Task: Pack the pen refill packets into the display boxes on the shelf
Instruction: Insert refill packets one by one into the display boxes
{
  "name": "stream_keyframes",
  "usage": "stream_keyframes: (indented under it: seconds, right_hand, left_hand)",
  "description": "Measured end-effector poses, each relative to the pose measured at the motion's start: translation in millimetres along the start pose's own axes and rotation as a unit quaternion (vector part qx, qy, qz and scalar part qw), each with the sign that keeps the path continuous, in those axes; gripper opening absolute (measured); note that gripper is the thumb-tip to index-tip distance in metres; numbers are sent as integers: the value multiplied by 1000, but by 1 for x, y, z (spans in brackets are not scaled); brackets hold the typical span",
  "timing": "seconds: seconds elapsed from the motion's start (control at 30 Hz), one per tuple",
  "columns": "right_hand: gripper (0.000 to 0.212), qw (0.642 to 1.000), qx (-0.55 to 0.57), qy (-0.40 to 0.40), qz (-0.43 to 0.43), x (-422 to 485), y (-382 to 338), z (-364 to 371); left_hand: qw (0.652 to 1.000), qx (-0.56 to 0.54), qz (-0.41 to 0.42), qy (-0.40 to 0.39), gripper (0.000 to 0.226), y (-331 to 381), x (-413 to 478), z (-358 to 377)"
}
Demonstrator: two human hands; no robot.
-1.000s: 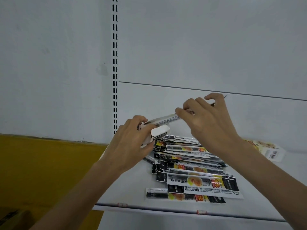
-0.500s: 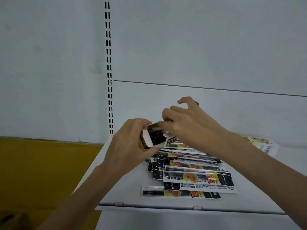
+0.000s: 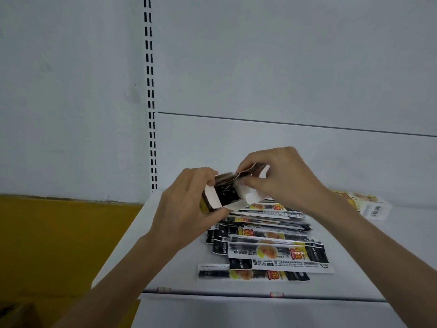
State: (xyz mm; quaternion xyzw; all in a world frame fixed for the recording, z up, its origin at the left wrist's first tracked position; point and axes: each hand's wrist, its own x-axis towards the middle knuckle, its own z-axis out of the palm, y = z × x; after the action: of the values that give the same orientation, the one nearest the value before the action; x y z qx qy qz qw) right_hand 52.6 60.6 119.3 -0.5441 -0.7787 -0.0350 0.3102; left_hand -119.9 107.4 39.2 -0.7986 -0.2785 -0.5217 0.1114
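Note:
My left hand [image 3: 186, 209] grips a small display box [image 3: 224, 198] above the shelf, its open end with white flaps facing me and dark refill packets inside. My right hand [image 3: 283, 178] pinches the top flap of the box [image 3: 248, 172] between thumb and fingers, right beside the left hand. Below and in front of the hands, several loose pen refill packets [image 3: 272, 252] lie in an overlapping pile on the white shelf [image 3: 170, 263].
Another yellow and white box [image 3: 369, 205] with a barcode lies at the back right of the shelf. A slotted upright [image 3: 150, 95] runs up the back wall. A yellow surface [image 3: 59, 245] lies left of the shelf, and the shelf's front edge [image 3: 236, 293] is close to me.
My right hand has pushed the held packet fully into the box and now pinches the flap. The box has turned its open end toward me. My view has shifted slightly.

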Motion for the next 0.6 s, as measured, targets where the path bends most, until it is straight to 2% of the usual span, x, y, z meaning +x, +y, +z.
stream_keyframes:
  seconds: [0.07, 0.13, 0.2, 0.27, 0.4, 0.47, 0.5, 0.57, 0.6]
  right_hand:
    - [21, 998, -32, -43, -11, 2, -3, 5]
    - [28, 1000, 4, -27, -12, 2, -5, -1]
    - [21, 998, 61, 28, -17, 1, -5, -8]
    - [10, 998, 47, 37, -31, 3, -6, -3]
    - [24, 985, -128, -79, -80, 4, -1, 26]
    - [29, 985, -92, -107, -102, 2, 4, 26]
    - [29, 990, -34, -92, -105, -1, 5, 23]
    - [30, 994, 78, 3, -74, -5, 11, 18]
    - [28, 993, 100, 49, -42, -6, 17, 17]
  left_hand:
    - [1000, -4, 0, 1, 40, 2, 2, 1]
    - [1000, -6, -5, 8, 42, -2, 3, 1]
    - [1000, -6, -10, 15, 46, -4, 3, 0]
    - [1000, -11, -9, 12, 44, -3, 3, 1]
    - [1000, -15, -1, 7, 36, -1, 1, 6]
    - [1000, -2, 9, 2, 36, -7, -1, 7]
    - [1000, 7, 9, -3, 38, -11, -2, 6]
    - [1000, 23, 1, -16, 42, -16, -1, 4]
    - [999, 29, -5, -22, 44, -17, 0, 4]
